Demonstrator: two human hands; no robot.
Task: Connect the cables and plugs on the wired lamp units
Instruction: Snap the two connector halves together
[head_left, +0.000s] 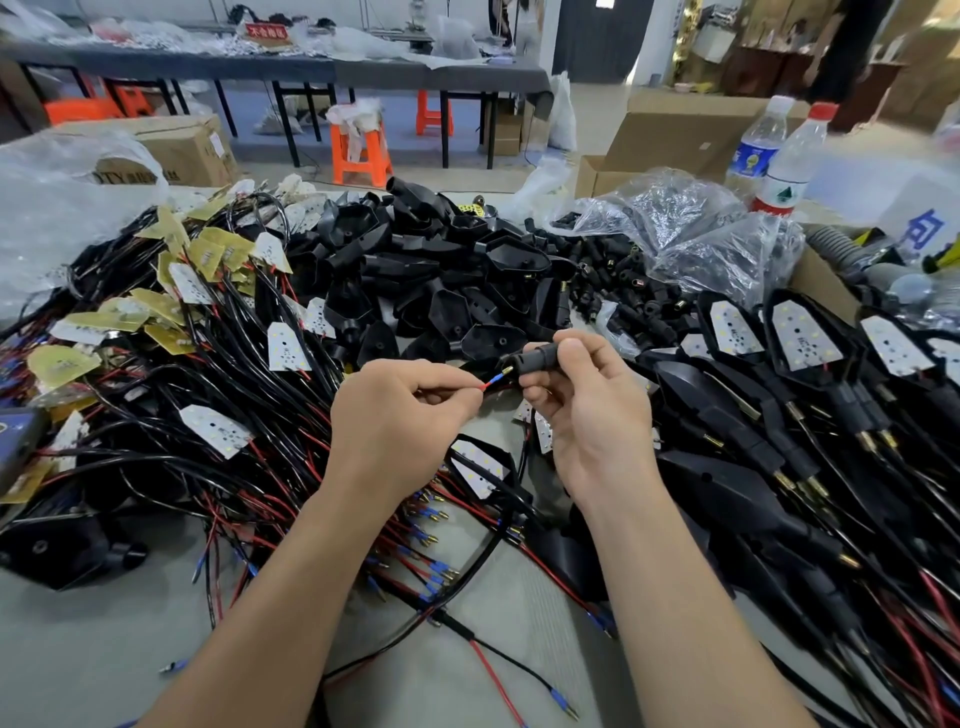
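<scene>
My left hand (400, 415) pinches a red wire (492, 381) with a blue sleeve and a brass tip. That tip touches the open end of a short black plug (537, 358), which my right hand (592, 410) holds between thumb and fingers. Both hands hover over the table's middle. A lamp unit with a white LED board (480, 467) lies just under them, its black cable trailing toward me.
Wired LED boards (213, 431) tangle in a heap on the left. Empty black lamp housings (415, 275) pile up behind, loose black plugs (613, 280) beside them. Assembled lamp units (800, 343) lie in rows on the right. Two water bottles (779, 156) stand far right.
</scene>
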